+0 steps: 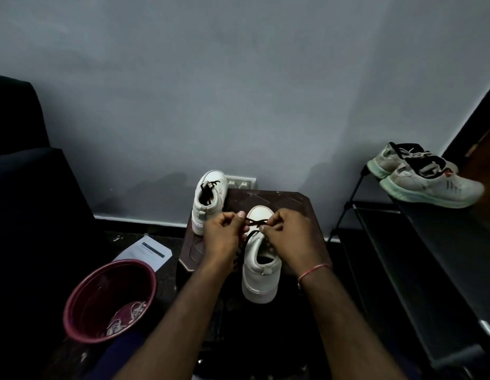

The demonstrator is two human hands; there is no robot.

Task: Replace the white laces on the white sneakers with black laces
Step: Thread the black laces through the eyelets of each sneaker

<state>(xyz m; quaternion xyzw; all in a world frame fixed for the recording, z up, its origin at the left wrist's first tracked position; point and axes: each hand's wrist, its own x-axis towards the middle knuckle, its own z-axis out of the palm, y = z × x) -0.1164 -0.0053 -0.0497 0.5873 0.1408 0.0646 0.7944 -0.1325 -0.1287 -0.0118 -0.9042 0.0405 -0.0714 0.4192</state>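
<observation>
The near white sneaker [261, 259] stands heel toward the person at the middle of the dark stool [268, 200], toe pointing to the wall, and a black lace [256, 222] crosses above its tongue. The left hand [223, 234] pinches one end of that lace between thumb and fingertips, the remaining fingers curled in; the right hand [289, 231] pinches the other end the same way, so both are closed on the lace just over the eyelets. How many eyelets are threaded is hidden by the hands. The second white sneaker [209, 200] rests at the stool's far left corner, already carrying black lacing near its top. Pale laces [128, 315] lie in the maroon bucket [82, 292] left of the stool, so removal looks done. I judge one shoe finished and this one in its last threading or tying.
</observation>
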